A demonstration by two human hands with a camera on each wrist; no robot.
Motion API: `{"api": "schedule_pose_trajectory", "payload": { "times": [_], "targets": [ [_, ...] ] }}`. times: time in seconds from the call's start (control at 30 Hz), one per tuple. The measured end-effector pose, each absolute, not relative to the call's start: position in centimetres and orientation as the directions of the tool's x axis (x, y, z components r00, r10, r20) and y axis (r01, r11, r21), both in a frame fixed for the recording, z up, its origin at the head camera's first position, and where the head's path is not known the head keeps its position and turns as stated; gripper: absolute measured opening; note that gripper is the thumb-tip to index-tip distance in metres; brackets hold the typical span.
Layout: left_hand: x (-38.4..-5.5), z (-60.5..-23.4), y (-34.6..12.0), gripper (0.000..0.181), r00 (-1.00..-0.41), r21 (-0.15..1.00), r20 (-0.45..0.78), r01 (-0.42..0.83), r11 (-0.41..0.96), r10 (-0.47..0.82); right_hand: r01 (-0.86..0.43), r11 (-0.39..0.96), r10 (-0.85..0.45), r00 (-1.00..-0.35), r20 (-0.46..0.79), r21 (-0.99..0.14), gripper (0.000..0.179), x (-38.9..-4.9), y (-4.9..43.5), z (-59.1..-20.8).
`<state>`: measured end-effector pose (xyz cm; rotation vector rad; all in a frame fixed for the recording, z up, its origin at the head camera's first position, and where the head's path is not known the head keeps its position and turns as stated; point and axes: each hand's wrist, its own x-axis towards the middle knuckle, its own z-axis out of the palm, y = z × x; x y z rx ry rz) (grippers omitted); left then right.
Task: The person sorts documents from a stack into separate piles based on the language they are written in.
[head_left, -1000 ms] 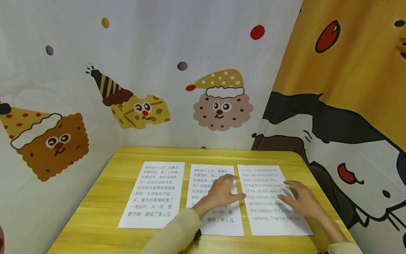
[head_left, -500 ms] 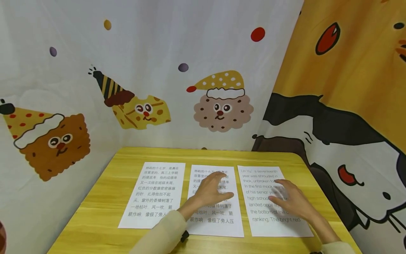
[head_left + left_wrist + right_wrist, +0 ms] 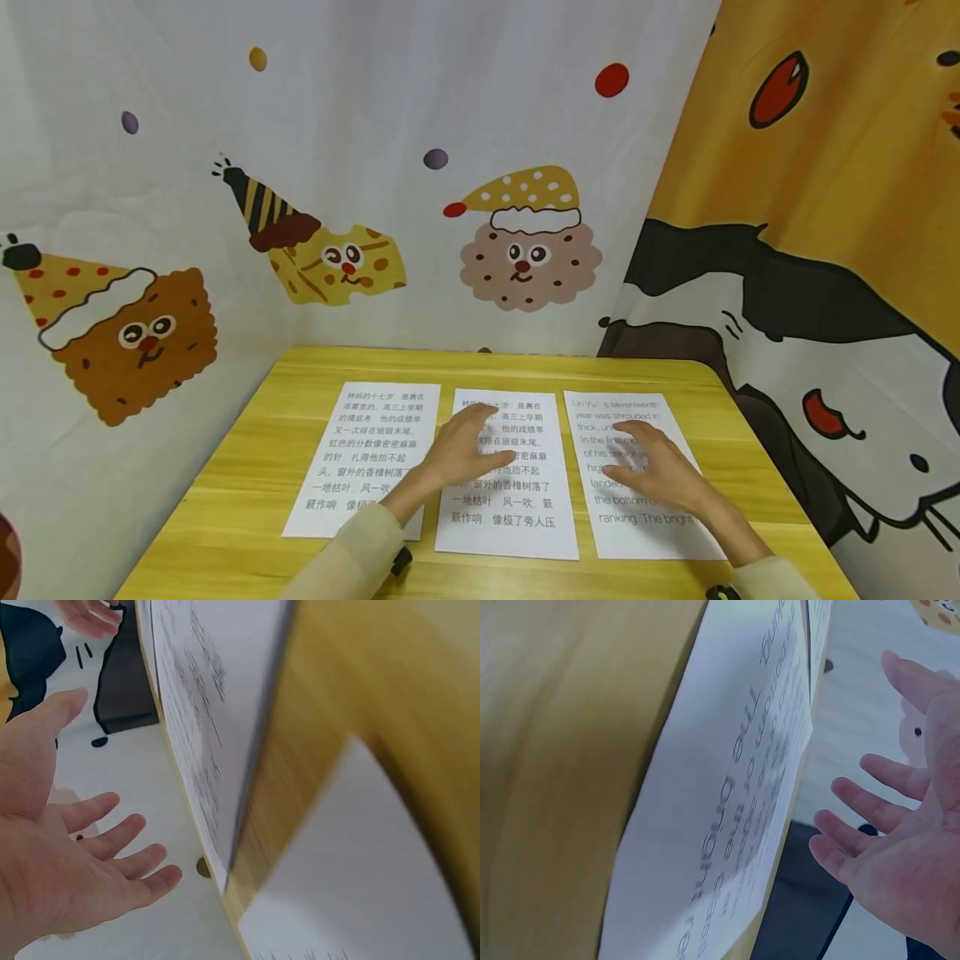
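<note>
Head view: we hold our spread fingers [image 3: 474,417] in the air, left hand [image 3: 459,450] over the middle Chinese-text sheet [image 3: 517,500], right hand [image 3: 662,468] over the English-text sheet [image 3: 637,540]. Bare strips of yellow wooden table [image 3: 487,371] border both; cartoon-printed cloth [image 3: 525,100] stands behind. Both hands hover further left than a second ago.

There is one table [image 3: 232,508], and there are three sheets of paper [image 3: 510,529]: two Chinese sheets [image 3: 375,442] and one English sheet [image 3: 611,537]. Also there are two hands [image 3: 459,450], two sleeves [image 3: 352,546], three printed hats [image 3: 266,204].
</note>
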<state>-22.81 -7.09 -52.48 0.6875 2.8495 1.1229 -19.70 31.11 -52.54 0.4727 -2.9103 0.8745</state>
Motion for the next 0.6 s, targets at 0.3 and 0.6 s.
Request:
{"api": "schedule_pose_trajectory", "payload": {
  "times": [0.3,0.6],
  "targets": [
    [-22.3,-52.7,-9.5,0.094,-0.931,0.655,0.104,0.329,0.680,0.350,-0.326,0.787,-0.307,-0.943,0.126,-0.523,0.080,-19.9,28.9,-52.9],
    [-21.8,-52.9,-11.5,0.096,-0.953,0.639,0.045,0.258,0.724,0.301,-0.349,0.773,-0.357,-0.930,0.090,-0.531,0.079,-19.9,27.0,-53.1]
  ]
}}
